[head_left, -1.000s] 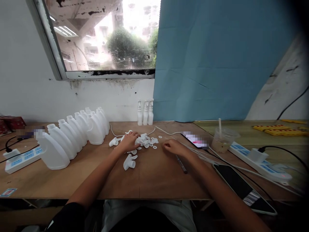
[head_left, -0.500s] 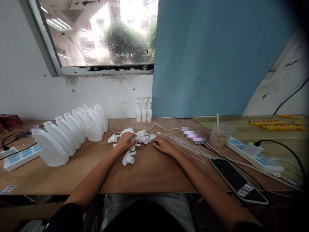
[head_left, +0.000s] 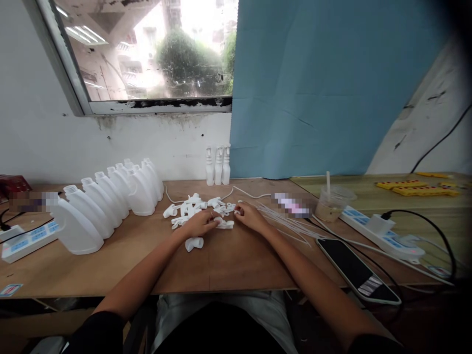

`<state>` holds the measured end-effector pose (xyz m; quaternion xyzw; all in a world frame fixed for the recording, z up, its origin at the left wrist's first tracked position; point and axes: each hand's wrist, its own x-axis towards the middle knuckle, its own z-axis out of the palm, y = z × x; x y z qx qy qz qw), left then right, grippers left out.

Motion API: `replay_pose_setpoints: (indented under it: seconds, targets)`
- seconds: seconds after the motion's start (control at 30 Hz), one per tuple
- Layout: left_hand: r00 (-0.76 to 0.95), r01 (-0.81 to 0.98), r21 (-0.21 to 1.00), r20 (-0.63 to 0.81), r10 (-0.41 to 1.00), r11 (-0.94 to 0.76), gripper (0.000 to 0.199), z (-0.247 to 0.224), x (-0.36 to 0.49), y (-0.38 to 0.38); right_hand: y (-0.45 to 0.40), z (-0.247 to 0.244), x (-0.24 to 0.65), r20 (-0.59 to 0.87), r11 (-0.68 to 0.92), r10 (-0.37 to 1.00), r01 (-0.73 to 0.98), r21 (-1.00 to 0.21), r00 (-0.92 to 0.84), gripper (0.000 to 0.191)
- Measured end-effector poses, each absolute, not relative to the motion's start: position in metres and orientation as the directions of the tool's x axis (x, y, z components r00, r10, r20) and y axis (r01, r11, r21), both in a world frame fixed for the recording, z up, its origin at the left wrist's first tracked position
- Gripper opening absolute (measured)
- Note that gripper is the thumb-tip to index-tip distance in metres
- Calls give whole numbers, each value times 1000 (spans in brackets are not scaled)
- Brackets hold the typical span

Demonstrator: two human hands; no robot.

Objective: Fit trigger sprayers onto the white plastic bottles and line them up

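Observation:
My left hand [head_left: 201,223] is closed on a white spray trigger head [head_left: 226,224], which points to the right just above the table. My right hand [head_left: 251,216] pinches a small white ring [head_left: 237,212] between thumb and fingertips, a short way right of the trigger head. Behind and left of my left hand lies a loose pile of white trigger heads [head_left: 190,209]. More small white rings [head_left: 229,207] lie at the pile's right end. One single trigger head [head_left: 193,244] rests nearer to me, below my left wrist.
White bottles without tops [head_left: 79,226] stand in rows at the left. Three spray bottles [head_left: 218,167] stand by the wall. Thin white tubes [head_left: 282,221], a phone [head_left: 357,270], a drink cup [head_left: 330,206] and a power strip [head_left: 383,236] lie or stand at the right.
My left hand has come off the pile towards me and right, now with a trigger head in it. My right hand has stayed nearly in place, and a ring now shows at its fingertips.

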<state>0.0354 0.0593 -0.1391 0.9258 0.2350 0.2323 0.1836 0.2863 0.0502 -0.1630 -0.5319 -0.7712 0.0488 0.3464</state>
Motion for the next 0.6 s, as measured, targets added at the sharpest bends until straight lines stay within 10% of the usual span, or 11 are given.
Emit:
replay_pose_setpoints:
  seconds: [0.6]
  targets:
    - [793, 492, 393, 166, 586, -777, 37, -158, 39, 62, 16, -147, 246, 607, 802, 591, 466, -373, -531, 7]
